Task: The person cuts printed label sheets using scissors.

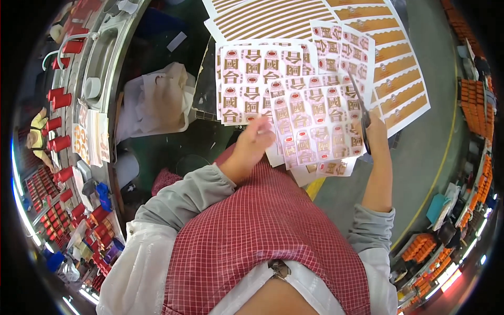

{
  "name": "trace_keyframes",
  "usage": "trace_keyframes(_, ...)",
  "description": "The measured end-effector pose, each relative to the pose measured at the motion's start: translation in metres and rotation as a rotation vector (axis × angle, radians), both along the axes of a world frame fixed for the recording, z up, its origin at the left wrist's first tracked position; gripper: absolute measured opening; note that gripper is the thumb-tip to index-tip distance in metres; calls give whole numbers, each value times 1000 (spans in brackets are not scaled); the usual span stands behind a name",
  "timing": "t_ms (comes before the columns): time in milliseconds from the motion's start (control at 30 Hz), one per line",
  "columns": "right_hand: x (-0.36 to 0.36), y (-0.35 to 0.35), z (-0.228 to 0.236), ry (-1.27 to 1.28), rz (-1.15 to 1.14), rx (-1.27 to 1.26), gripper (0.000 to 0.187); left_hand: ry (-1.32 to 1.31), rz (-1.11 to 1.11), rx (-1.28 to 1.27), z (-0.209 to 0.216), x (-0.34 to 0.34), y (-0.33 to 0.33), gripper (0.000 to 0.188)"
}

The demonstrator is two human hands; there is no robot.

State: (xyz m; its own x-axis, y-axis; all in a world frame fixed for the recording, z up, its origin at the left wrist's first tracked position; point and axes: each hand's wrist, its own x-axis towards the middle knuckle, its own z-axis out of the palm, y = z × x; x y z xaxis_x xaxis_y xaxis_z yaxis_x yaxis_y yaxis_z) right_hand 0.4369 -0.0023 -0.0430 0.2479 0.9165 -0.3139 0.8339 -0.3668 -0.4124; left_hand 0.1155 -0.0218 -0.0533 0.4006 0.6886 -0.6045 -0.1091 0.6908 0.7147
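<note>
My right hand [377,135] is closed around the black handles of a pair of scissors [366,125]. The scissor blades point away from me along the right edge of a printed decal sheet [317,121], white with gold and pink motifs. At that sheet's left edge is my left hand [253,146], its fingers partly curled and blurred; whether they grip the paper I cannot tell. More sheets with the same print [244,84] lie under and beyond it. A small cut piece [335,167] shows at the near right corner.
Farther off lie large sheets with gold stripes [273,21] and gold wavy-edged bands [399,84]. A white plastic bag [157,100] sits to the left, beside a metal bench [107,52] with red cups [60,100]. Racks of orange items [475,105] line the right side.
</note>
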Motion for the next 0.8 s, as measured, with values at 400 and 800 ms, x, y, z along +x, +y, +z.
trace_keyframes(400,1,-12,-20,-43,-110,215,20,-119,195,-54,5,44,11,32)
trace_keyframes(800,45,-33,4,-45,-306,98,37,32,218,146,21,-65,92,39)
